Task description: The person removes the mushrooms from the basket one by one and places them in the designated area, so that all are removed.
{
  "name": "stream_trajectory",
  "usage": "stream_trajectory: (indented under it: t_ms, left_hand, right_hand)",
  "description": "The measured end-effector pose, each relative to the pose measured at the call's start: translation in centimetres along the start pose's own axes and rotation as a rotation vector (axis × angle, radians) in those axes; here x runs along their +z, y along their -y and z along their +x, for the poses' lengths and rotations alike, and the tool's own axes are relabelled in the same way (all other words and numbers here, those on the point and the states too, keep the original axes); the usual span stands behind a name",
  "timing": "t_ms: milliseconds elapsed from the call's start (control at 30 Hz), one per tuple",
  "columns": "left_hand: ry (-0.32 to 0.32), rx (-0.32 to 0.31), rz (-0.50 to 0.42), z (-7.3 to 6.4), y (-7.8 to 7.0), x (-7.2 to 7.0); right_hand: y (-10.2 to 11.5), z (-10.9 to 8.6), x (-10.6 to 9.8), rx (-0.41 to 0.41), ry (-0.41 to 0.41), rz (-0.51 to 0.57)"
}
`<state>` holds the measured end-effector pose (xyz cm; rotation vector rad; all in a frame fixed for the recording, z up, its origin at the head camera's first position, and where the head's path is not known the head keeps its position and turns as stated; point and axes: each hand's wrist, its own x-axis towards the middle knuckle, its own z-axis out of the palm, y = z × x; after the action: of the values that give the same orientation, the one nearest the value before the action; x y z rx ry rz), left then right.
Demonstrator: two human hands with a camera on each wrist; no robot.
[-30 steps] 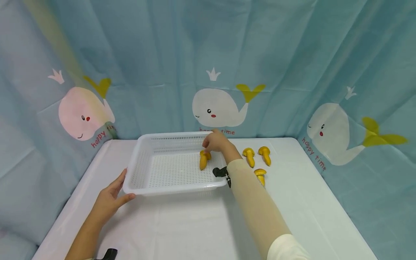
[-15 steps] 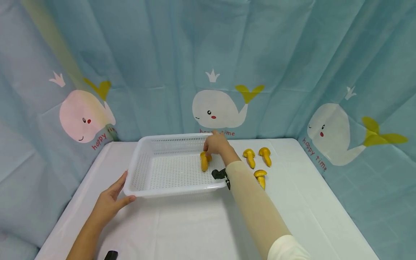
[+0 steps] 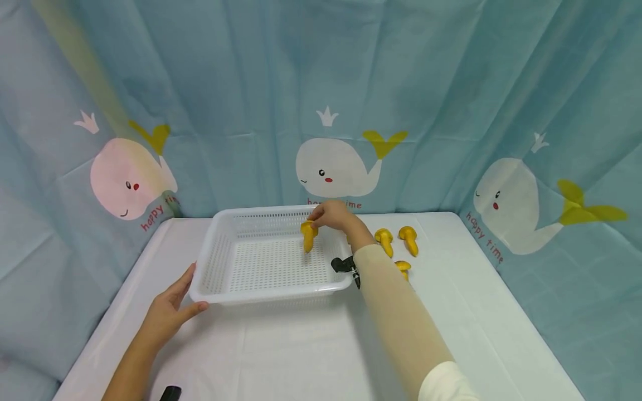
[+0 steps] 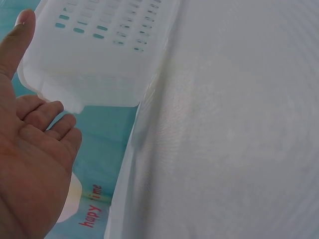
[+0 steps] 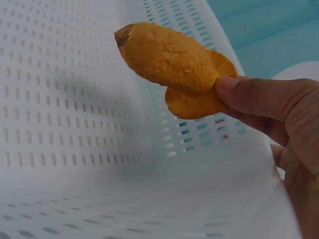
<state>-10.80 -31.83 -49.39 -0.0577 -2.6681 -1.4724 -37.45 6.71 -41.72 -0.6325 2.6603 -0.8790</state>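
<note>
Inside the white perforated plastic basket [image 3: 271, 289], a yellow mushroom [image 3: 308, 238] hangs above the floor with its stem toward me. My right hand [image 3: 333, 216] reaches over the basket's right end and pinches the mushroom by its cap between thumb and fingers. The right wrist view shows the mushroom [image 5: 167, 57] close up, apart from the mesh. At the basket's near left corner, my left hand [image 3: 168, 314] rests with thumb extended along the front and fingers by the left side. In the left wrist view, that hand [image 4: 35, 144] has loosely bent fingers at the basket's rim.
Right of the basket lie more yellow mushrooms on the white table [image 3: 481, 312]: one mushroom [image 3: 384, 241], another mushroom [image 3: 408, 240] beside it, and a nearer mushroom [image 3: 403, 268] partly behind the right sleeve. A blue whale-print curtain [image 3: 241, 111] surrounds the table's back and sides.
My right hand has moved slightly left and away from me, taking the mushroom in the basket with it. The left hand and the basket have stayed in place.
</note>
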Motion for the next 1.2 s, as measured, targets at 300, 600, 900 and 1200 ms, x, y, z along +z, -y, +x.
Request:
stream_trajectory:
  t_ms: [300, 600, 900, 1200]
  left_hand:
    - [0.006, 0.075, -0.029, 0.1, 0.5, 0.3]
    - [0.006, 0.075, -0.016, -0.2, 0.3, 0.5]
    - [-0.008, 0.077, 0.010, -0.3, 0.2, 0.3]
    - [-0.011, 0.049, 0.039, -0.3, -0.1, 0.3]
  right_hand:
    - [1.4, -1.4, -3.0, -0.077, -0.090, 0.071]
    - [2.2, -3.1, -5.2, -0.113, -0.114, 0.054]
    - [1.6, -6.3, -8.0, -0.149, -0.200, 0.027]
    - [0.0, -10.1, -9.4, -0.231, -0.235, 0.040]
